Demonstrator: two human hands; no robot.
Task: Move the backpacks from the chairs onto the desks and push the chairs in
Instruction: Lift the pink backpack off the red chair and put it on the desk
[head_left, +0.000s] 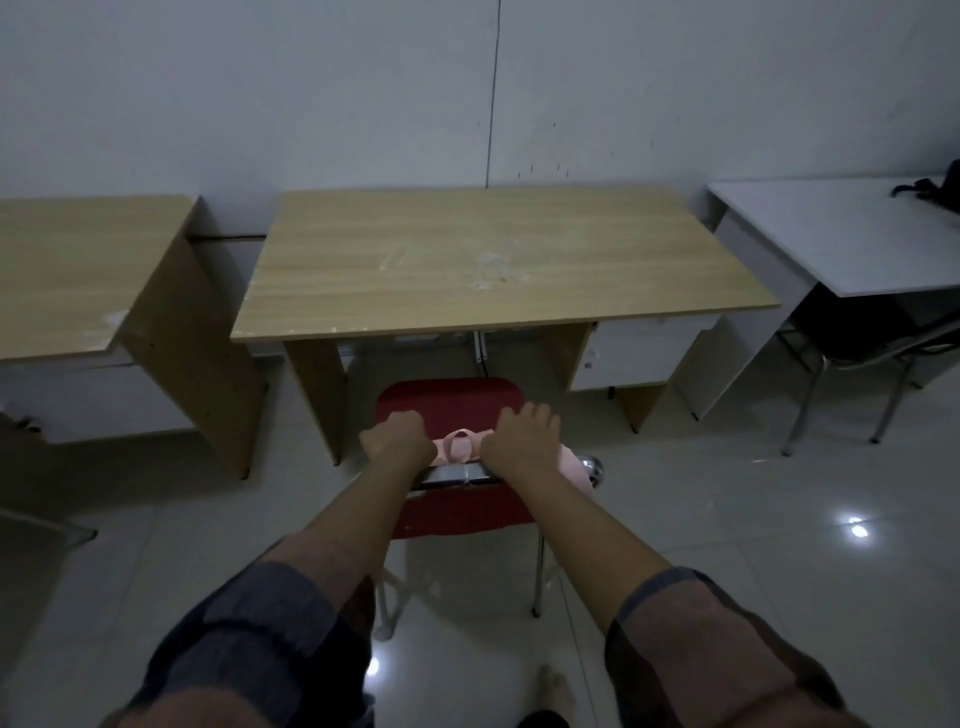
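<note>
Left hand (397, 435) closed, fingers curled over the pale pink fabric backpack (460, 451). Backpack sits on the red padded metal-framed chair (447, 397), before the light wood-grain worktop (493, 260). Right hand (522, 439) grips likewise, fingers curled.
</note>
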